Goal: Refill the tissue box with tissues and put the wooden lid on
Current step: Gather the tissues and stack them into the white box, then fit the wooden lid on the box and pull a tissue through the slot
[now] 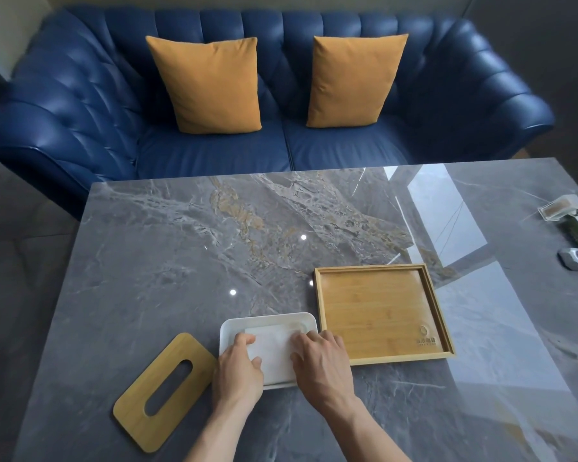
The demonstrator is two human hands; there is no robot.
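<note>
A white tissue box point(264, 320) without its lid stands on the grey marble table near the front edge. A stack of white tissues point(274, 345) lies inside it. My left hand point(237, 371) rests on the left end of the stack, fingers curled onto it. My right hand point(321, 361) presses on the right end, fingers spread over the tissues. The wooden lid point(164, 391), with a long oval slot, lies flat on the table to the left of the box, apart from both hands.
A shallow wooden tray point(381, 315) sits right of the box, nearly touching it. Small items, among them a grey round device point(575, 259) and a glass dish point(559, 210), crowd the table's right edge. A blue sofa point(214, 151) with two orange cushions stands behind the table.
</note>
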